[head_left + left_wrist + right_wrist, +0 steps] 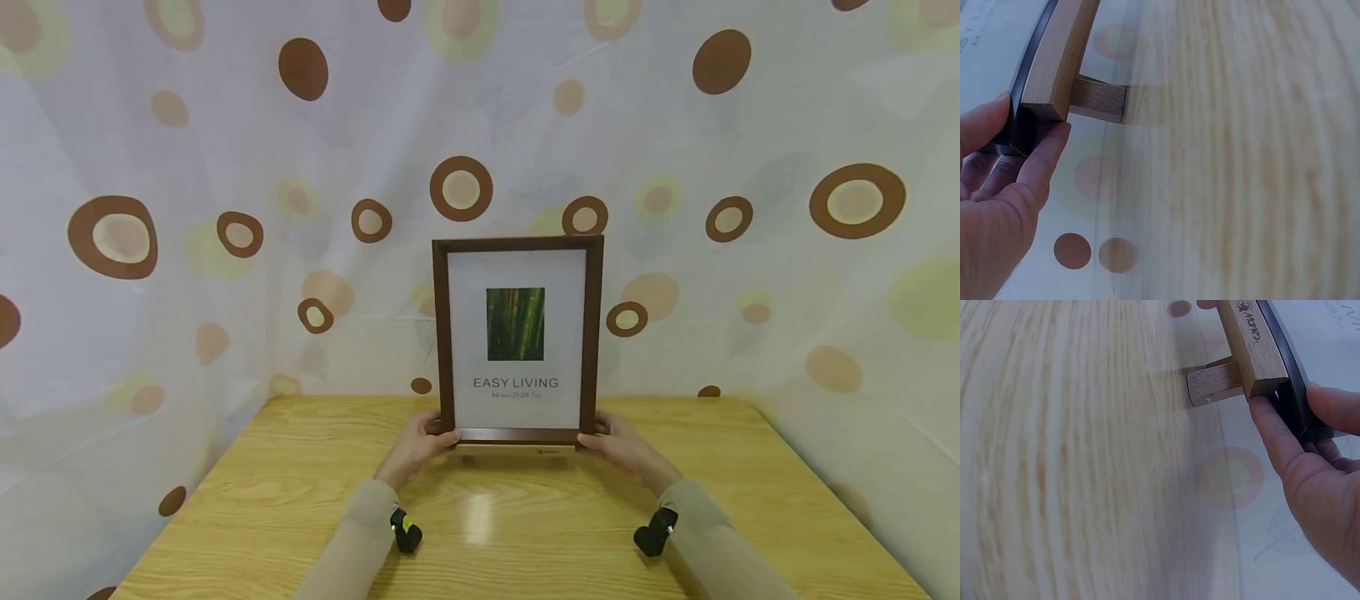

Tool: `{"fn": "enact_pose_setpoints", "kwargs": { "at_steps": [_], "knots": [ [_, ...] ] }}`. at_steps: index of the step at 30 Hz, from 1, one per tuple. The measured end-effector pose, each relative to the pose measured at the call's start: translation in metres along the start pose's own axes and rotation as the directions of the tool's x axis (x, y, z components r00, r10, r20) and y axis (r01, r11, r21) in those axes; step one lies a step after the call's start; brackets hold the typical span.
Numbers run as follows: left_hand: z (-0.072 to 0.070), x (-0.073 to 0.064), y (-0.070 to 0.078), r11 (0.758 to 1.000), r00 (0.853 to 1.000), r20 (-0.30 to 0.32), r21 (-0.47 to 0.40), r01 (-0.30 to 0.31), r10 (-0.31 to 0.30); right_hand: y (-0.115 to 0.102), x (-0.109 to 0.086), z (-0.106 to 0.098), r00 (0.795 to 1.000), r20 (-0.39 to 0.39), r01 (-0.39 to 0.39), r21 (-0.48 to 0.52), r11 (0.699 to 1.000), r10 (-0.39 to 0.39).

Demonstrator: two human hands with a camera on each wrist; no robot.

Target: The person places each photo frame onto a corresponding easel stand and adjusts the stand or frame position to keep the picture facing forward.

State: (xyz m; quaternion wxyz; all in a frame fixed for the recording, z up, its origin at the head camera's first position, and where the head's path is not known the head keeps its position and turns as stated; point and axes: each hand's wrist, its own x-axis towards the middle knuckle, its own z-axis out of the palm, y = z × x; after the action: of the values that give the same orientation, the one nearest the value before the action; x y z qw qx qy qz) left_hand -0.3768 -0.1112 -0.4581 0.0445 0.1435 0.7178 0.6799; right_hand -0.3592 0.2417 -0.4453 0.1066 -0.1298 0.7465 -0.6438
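Note:
A dark brown picture frame (444, 333) stands upright toward the back of the table, its sheet showing green bamboo and "EASY LIVING". My left hand (414, 446) grips its lower left corner, thumb on the front. At the lower right corner my right hand (628, 452) holds it the same way. Under the frame's bottom edge runs a light wooden ledge with printed lettering (1254, 337), part of a small stand; a wooden foot (1099, 100) reaches down from it to the table. In both wrist views, a finger touches the ledge's end from below. The frame's back is hidden.
The light wooden table (300, 500) spreads around the frame. Behind it and at both sides hangs a white curtain (225, 125) with brown, green and peach circles. A black wrist device (406, 531) is strapped on each sleeve.

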Motion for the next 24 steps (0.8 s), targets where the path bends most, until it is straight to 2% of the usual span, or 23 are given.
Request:
{"fn": "enact_pose_setpoints", "kwargs": {
  "at_steps": [12,24],
  "knots": [
    [-0.0007,0.0045,0.0004,1.000,1.000,0.009,-0.001,0.000,0.000,-0.0005,0.0026,-0.0024,1.000,-0.001,-0.005,0.017,1.000,0.005],
    [-0.0007,0.0031,-0.0006,1.000,1.000,0.021,0.019,0.008,-0.009,0.0015,0.0013,-0.0040,1.000,-0.003,-0.003,0.048,0.999,0.003]
  ]
}}
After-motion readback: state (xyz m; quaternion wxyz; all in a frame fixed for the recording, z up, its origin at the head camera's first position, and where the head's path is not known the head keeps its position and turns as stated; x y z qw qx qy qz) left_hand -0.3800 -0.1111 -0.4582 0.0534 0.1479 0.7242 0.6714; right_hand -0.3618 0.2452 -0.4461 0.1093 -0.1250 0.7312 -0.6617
